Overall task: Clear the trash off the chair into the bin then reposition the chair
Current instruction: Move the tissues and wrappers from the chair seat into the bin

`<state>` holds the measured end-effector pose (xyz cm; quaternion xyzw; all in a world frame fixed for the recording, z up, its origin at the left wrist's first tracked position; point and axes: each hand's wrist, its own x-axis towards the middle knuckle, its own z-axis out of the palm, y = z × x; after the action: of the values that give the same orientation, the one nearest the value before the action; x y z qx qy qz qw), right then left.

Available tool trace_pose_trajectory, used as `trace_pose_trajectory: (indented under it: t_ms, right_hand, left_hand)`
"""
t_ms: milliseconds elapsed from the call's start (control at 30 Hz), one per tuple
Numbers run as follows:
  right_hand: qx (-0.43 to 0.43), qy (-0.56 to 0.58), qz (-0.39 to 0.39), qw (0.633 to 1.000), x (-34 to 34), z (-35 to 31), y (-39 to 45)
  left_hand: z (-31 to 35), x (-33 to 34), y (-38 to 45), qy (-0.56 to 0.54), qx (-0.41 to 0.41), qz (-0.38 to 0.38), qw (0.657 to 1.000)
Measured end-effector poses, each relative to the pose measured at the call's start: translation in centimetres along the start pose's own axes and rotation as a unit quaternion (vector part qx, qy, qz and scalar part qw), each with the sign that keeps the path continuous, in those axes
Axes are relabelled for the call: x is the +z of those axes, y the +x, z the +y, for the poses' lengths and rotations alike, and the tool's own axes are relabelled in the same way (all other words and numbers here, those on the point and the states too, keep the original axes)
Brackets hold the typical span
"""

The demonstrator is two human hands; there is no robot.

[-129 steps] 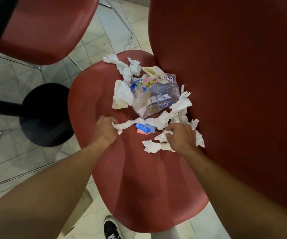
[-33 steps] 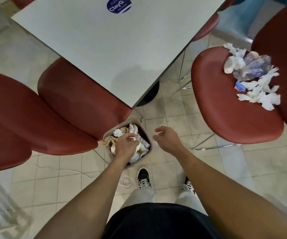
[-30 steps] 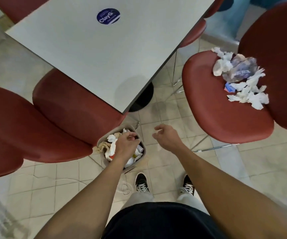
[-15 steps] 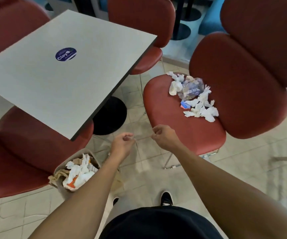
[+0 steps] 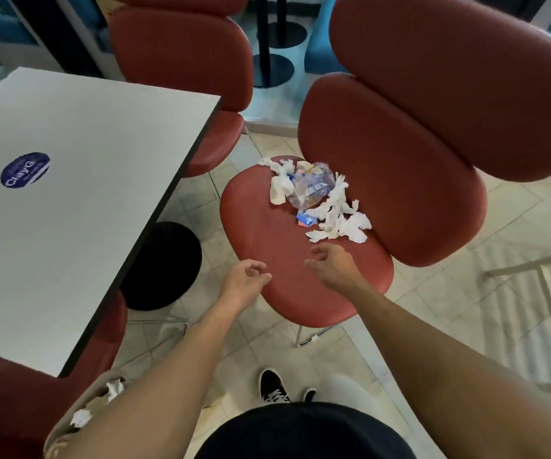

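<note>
1. The table (image 5: 78,180) fills the left side, a round blue sticker (image 5: 25,169) on its top. Its black round base (image 5: 163,265) stands on the tiled floor beside the chair, so the chair looks pulled out from it, probably why it needs repositioning.
2. The chair (image 5: 300,270) stands ahead, red seat facing the person, backrest rising on the right. A second red chair (image 5: 184,61) is tucked in at the table's far side.
3. The bin (image 5: 68,425) sits at the lower left by the person's feet, partly hidden behind the left forearm, white paper showing inside. Set there, it is near enough to reach with a turn.
4. The trash (image 5: 317,200) lies heaped at the back of the seat against the backrest: crumpled white napkins, a clear plastic bag, a white fork and a small blue packet.
5. The left hand (image 5: 244,279) hovers at the seat's front edge, fingers loosely curled, holding nothing.
6. The right hand (image 5: 330,263) hangs over the seat just short of the napkins, fingers loosely bent and empty, seemingly reaching for another handful.
</note>
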<state>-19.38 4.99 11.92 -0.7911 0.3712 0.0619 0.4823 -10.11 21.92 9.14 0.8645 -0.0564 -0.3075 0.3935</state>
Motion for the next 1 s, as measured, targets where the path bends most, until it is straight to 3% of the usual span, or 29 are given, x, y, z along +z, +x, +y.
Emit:
trace_pose_trajectory:
  t_ms: [267,567,1000]
  right_hand:
    - [0.053,0.020,0.041,0.998,-4.4,1.5,5.0]
    - [0.094,0.026,0.006,0.995,-7.3,3.6,13.7]
    - [0.106,-0.118,-0.070,0.985,-8.6,12.0,25.6]
  left_hand:
    - [4.0,3.5,6.2,0.029,0.009,-0.049,0.998]
    - [8.5,8.5,13.9,0.051,-0.014,-0.060,0.997]
    - [9.9,17.7,24.8,0.112,-0.100,-0.082,0.985]
